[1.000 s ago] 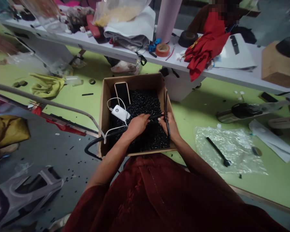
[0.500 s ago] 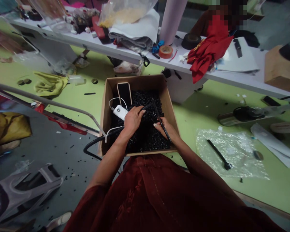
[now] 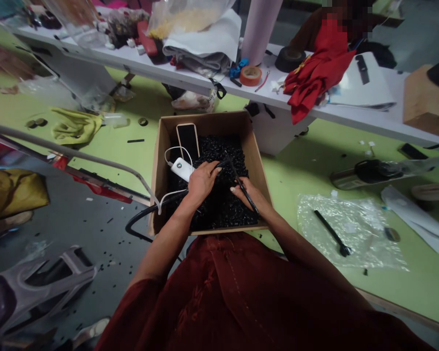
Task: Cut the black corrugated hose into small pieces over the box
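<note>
My left hand [image 3: 202,179] is closed round a black tube [image 3: 146,211], which loops over the cardboard box's left side and shows again beyond my fingertips. My right hand [image 3: 248,192] grips a long, dark scissors-like tool [image 3: 238,179]. Its tip is at the tube's end, though dark on dark hides whether they touch. Both hands are inside the cardboard box [image 3: 260,161], above a heap of short black pieces [image 3: 225,146]. A white power bank [image 3: 182,168] with a white cable lies beside my left hand, and a phone [image 3: 188,139] leans at the box's back left.
Right of the box, a plastic bag [image 3: 373,243] lies under a black strip [image 3: 331,231] on the green surface. A metal bottle [image 3: 346,179] lies behind it. Along the back runs a white shelf [image 3: 272,92] with orange tape [image 3: 250,76] and red cloth [image 3: 316,80]. Someone sits beyond it.
The tool's tip has shifted slightly left, towards the tube's end, and its blades look closer together. My left hand stays almost in place.
</note>
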A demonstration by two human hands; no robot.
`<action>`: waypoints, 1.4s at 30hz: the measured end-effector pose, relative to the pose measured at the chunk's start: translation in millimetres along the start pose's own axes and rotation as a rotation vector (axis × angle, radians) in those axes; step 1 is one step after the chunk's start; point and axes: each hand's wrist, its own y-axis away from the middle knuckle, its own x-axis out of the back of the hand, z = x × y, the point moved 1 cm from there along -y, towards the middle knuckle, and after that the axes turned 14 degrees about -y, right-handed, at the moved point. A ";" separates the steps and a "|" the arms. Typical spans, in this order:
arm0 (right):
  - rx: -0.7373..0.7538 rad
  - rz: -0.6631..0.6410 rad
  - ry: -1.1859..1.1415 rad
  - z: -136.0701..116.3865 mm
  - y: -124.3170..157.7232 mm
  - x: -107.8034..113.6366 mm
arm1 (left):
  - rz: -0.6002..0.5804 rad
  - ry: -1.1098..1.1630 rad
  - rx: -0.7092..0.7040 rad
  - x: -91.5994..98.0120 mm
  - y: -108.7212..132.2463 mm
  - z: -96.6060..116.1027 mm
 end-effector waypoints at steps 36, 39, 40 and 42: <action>-0.008 0.019 0.005 -2.4 0.6 3.6 | -0.133 -0.091 -0.073 -3.6 4.1 10.0; 0.049 0.036 0.055 2.0 -0.6 3.6 | -0.170 -0.109 -0.075 -3.1 3.8 10.3; 0.058 0.036 0.067 3.6 -1.0 3.6 | -0.181 -0.113 -0.074 -2.9 3.7 10.3; 0.056 0.033 0.089 6.0 -1.6 3.5 | -0.194 -0.123 -0.065 -2.8 3.6 9.9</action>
